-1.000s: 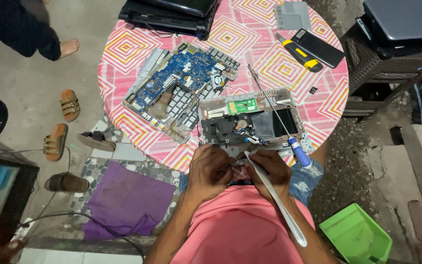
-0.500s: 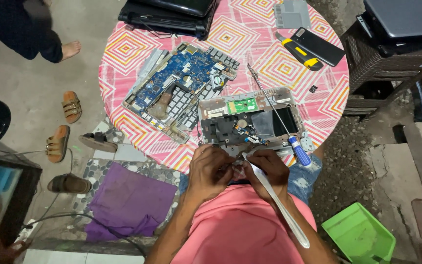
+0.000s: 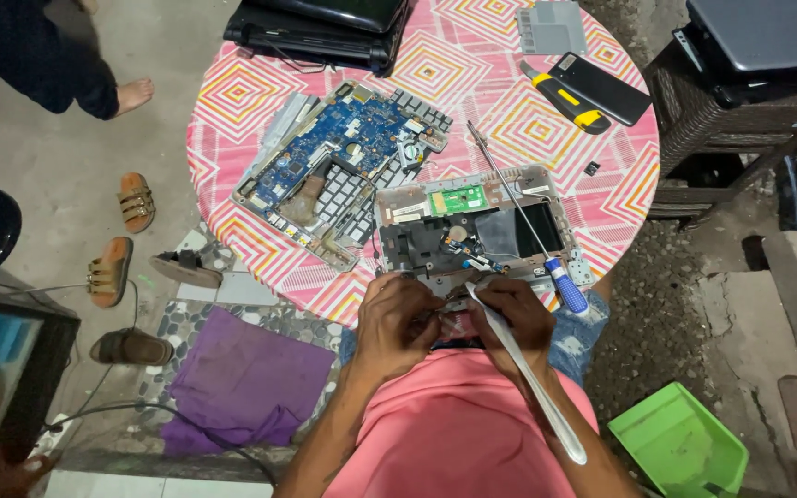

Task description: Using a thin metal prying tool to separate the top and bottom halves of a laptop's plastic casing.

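Far left, on the floor: brown sandals (image 3: 111, 270) and a purple cloth (image 3: 242, 378) near the foot of the round worktop (image 3: 251, 92), which carries a pink and orange diamond-patterned cover.

Left-centre of worktop: blue laptop motherboard (image 3: 343, 138) lying partly over a grey keyboard panel (image 3: 343, 198).

Centre, near edge: opened grey laptop base (image 3: 472, 226) with a small green circuit board (image 3: 458, 198) seated in it. Left hand (image 3: 398, 318) is curled, fingertips pressed together on a small part at the near edge of the base; the part itself is too small to tell. Right hand (image 3: 514, 318) is just beside it, fingers closed around a long flat silvery pry tool (image 3: 528, 373) whose handle runs near-right over the pink shirt (image 3: 454, 424).

Right of the hands: blue-handled screwdriver (image 3: 546, 249) lying across the base, shaft pointing far-left. Far right of worktop: yellow and black utility knife (image 3: 565, 97), dark phone (image 3: 601, 88).

Floor, near right: green plastic dustpan (image 3: 675, 443).
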